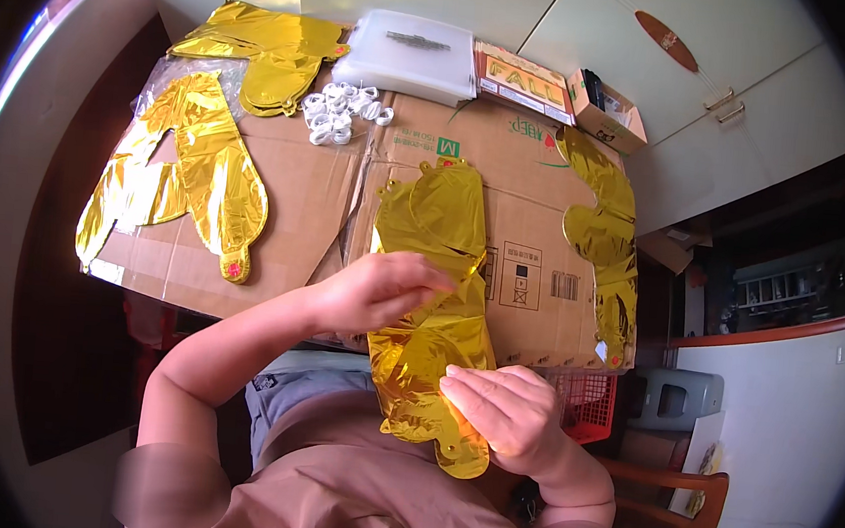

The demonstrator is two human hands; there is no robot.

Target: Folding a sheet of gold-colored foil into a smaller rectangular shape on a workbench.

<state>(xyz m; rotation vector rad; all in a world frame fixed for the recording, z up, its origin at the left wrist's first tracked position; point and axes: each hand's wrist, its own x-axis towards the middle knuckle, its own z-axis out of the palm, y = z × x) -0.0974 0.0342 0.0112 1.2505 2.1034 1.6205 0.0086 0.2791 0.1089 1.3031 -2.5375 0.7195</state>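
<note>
A flat gold foil balloon (447, 206) lies lengthwise over the cardboard's near edge, its lower end hanging toward my lap. My right hand (510, 415) pinches the side of that lower end, thumb on top of the foil. Over the balloon's middle is my left hand (381, 291), its fingers bent and pressed together, tips slightly blurred; what they hold, if anything, does not show. Another flat gold balloon (216, 178), two-legged with a crossbar, rests at the left. At the right edge lies a curvy gold balloon (604, 229).
Flattened cardboard (297, 214) covers the table. Along the back are folded gold balloons (281, 49), white ribbon coils (335, 113), a stack of clear plastic bags (399, 64) with a dark strip on it, a printed package (526, 79) and a small open box (608, 115). A red basket (590, 406) stands below right.
</note>
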